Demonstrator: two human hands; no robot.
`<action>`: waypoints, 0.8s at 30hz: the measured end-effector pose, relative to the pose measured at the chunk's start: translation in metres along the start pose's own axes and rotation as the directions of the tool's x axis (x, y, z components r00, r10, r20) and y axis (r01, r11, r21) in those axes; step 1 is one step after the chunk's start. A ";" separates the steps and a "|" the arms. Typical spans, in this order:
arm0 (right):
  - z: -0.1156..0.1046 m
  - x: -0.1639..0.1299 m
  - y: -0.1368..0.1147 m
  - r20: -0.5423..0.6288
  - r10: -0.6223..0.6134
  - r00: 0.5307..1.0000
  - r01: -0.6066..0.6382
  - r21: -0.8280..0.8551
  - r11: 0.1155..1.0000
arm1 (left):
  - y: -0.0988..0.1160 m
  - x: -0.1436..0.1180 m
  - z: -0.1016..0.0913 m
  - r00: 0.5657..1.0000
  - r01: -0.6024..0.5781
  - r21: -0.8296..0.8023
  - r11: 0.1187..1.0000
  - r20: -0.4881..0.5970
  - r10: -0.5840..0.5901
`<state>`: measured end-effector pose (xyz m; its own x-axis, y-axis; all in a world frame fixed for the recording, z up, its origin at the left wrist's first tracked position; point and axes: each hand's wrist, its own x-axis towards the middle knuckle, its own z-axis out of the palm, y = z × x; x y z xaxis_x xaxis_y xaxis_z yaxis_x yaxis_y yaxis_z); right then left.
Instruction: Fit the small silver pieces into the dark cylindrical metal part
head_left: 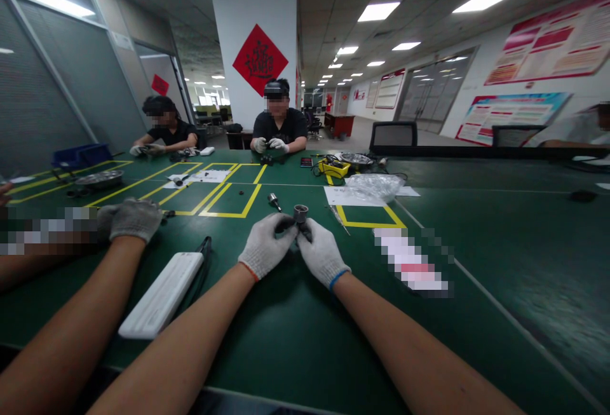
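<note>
Over green table (286, 351) | left fingers (284, 234), right fingers (305, 234) pinching metal cylinder (300, 213) | yellow tray (333, 171): black cable (337, 163)

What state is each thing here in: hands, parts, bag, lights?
Metal cylinder: held, open end up
Left hand: gloved, fingers closed on cylinder
Right hand: gloved, likewise
Shafted metal part: lying down
Plastic bag: crumpled
White bar: lying flat
Ceiling light: lit

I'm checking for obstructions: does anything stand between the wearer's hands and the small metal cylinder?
Only the white gloves: the left hand and right hand meet at the lower end of the metal cylinder, with nothing else visible between.
</note>
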<state>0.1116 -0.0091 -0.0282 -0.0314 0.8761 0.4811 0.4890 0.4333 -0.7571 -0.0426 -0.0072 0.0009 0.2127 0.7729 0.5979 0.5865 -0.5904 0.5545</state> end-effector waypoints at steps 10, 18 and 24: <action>-0.001 -0.001 0.000 0.003 -0.099 0.995 0.099 -0.049 0.994 | -0.006 0.000 0.004 0.997 0.072 -0.020 0.997 0.043 -0.071; -0.004 0.000 -0.003 0.013 -0.046 0.999 0.047 -0.068 0.997 | -0.008 0.001 0.007 0.989 0.144 -0.132 0.981 0.050 -0.139; -0.004 0.000 -0.006 0.010 -0.012 1.000 0.012 -0.062 0.998 | -0.009 0.001 0.007 0.978 0.207 -0.221 0.953 0.073 -0.196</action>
<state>0.1121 -0.0128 -0.0218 -0.0463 0.8731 0.4853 0.5421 0.4300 -0.7220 -0.0420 0.0000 -0.0075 0.1501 0.8883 0.4340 0.4304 -0.4539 0.7802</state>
